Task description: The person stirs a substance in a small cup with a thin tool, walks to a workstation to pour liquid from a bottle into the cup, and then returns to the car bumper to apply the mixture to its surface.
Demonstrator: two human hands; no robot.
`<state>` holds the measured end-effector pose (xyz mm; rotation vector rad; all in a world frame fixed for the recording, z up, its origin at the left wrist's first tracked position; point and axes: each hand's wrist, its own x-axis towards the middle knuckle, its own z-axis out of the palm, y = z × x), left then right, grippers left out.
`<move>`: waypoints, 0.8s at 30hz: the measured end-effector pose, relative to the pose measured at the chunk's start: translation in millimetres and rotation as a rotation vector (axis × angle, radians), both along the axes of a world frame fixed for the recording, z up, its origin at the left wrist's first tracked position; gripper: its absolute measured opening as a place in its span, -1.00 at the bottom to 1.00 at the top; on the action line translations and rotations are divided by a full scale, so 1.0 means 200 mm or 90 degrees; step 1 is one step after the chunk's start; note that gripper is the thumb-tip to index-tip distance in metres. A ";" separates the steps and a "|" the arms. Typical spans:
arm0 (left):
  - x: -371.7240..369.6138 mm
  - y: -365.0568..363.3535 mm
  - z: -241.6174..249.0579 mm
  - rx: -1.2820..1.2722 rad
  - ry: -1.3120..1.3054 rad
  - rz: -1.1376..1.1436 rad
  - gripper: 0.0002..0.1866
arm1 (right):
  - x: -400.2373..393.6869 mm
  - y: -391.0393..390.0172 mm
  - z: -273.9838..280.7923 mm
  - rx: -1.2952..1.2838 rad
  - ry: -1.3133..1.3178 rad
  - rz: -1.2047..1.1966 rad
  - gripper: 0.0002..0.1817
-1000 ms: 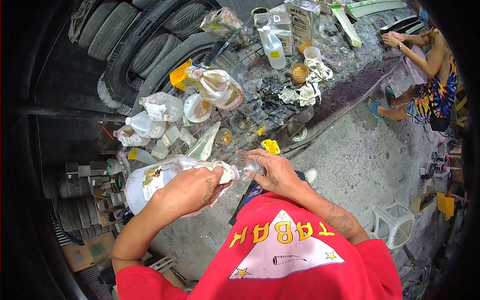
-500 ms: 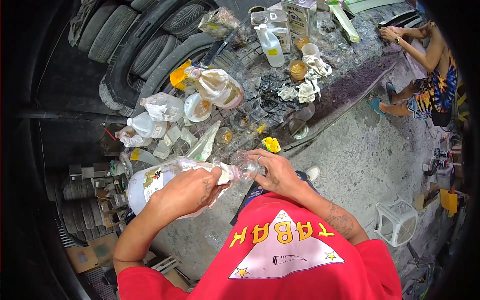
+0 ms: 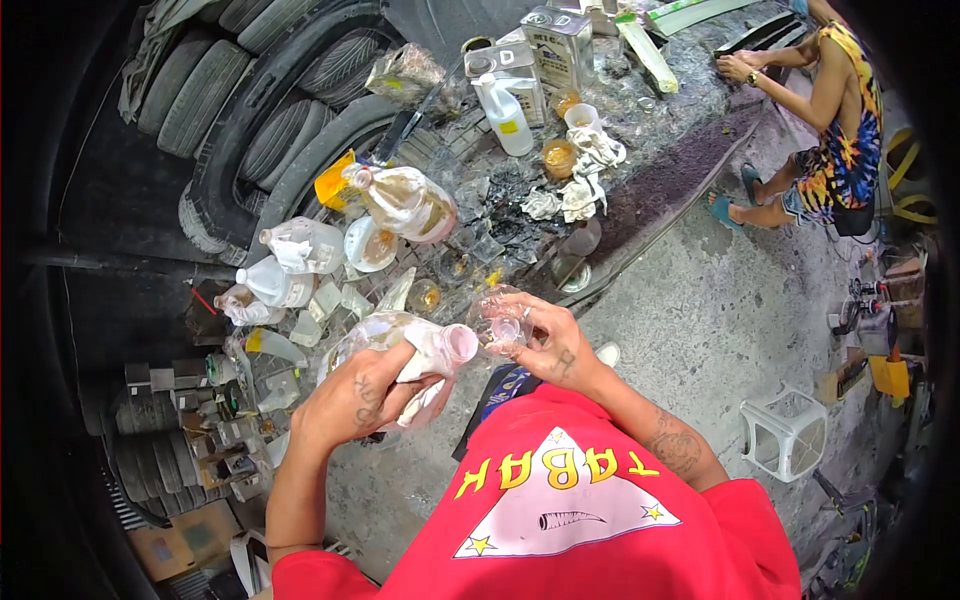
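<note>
My left hand (image 3: 375, 400) grips a large clear jug (image 3: 375, 335) by its neck, with a whitish rag (image 3: 428, 358) wrapped under the fingers. The jug's open pinkish mouth (image 3: 460, 343) points toward my right hand (image 3: 548, 343), whose fingers hold a clear plastic cup (image 3: 497, 322). The cup is right beside the jug's mouth; whether they touch, I cannot tell. Beyond my hands, a stained jug (image 3: 408, 205) lies tilted on the cluttered workbench (image 3: 650, 170), near a small cup of amber liquid (image 3: 425, 295).
A white bottle (image 3: 505, 118), metal cans (image 3: 557, 50) and crumpled rags (image 3: 580, 190) are on the bench. Tires (image 3: 203, 95) lie at the left. Another person (image 3: 840, 110) works at the upper right. A white stool (image 3: 785, 437) stands on the floor at right.
The jug in my left hand has tilted, its mouth now facing more toward me and apart from the cup's inside. The whole view has shifted slightly. The yellow object near my right hand is hidden.
</note>
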<state>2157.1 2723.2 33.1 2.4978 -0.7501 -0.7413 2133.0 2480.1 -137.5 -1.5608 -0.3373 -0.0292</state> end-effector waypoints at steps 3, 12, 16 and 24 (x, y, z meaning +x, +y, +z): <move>0.00 -0.04 0.00 -0.039 0.000 0.002 -0.80 | 0.00 0.00 -0.03 0.045 -0.062 -0.034 -0.51; 0.02 -0.11 -0.02 -0.113 0.043 -0.006 -0.74 | -0.02 -0.09 0.00 0.048 0.005 -0.014 -0.53; 0.02 -0.14 -0.02 -0.107 0.041 0.000 -0.74 | -0.02 -0.11 0.01 0.067 0.026 -0.008 -0.54; 0.00 -0.16 -0.06 -0.113 0.007 0.003 -0.81 | -0.03 -0.19 0.06 0.070 0.052 -0.004 -0.54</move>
